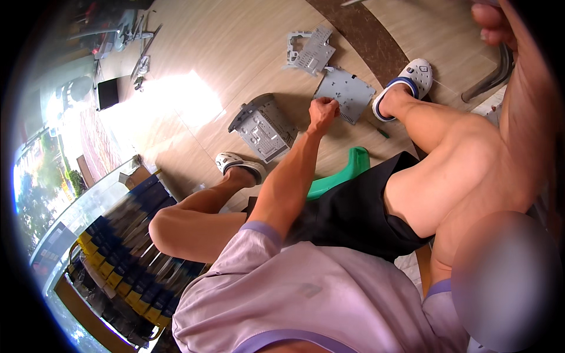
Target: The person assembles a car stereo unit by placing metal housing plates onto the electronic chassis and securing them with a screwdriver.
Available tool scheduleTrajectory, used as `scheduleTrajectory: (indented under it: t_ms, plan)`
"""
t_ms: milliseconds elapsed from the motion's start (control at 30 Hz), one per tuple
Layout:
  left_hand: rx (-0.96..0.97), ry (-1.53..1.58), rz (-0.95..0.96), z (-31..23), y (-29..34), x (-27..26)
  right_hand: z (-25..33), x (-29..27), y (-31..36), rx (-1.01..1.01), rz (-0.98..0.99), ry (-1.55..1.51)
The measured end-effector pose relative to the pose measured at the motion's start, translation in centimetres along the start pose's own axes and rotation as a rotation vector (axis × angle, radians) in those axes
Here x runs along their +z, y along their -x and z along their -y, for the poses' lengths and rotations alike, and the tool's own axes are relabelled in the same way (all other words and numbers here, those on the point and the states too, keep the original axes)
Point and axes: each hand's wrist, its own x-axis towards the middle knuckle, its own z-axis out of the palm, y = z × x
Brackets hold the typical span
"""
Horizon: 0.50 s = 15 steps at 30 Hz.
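Observation:
My left hand [323, 113] is over the near left edge of a flat grey metal panel [356, 101] on the floor. Its fingers are pinched together, and whatever is between them is too small to make out. Small dark bits, like screws, lie scattered on the panel. Left of that hand stands a grey metal box-shaped housing [266, 132] with a dark end piece. Beyond the panel rest cut-out sheet-metal parts [312, 52]. My right hand [493, 25] is raised at the upper right edge, fingers curled; a greyish thing there is mostly cut off.
A green plastic seat [338, 176] shows between my legs. White clogs [416, 76] are on my feet at either side of the parts. A rack with yellow and blue bins [120, 265] stands at left. Dark curved metal legs [491, 76] are at upper right.

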Motion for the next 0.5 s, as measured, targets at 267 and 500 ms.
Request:
scheduleTrajectory:
  t_ms: [267, 500]
  plan:
    - [0.083, 0.290, 0.015, 2.6, -0.1, 0.0, 0.7, 0.9, 0.8, 0.022, 0.074, -0.012]
    - [0.164, 0.142, -0.015, 2.9, 4.8, -3.3, 2.5, 2.1, -1.1, -0.104, 0.100, 0.017]
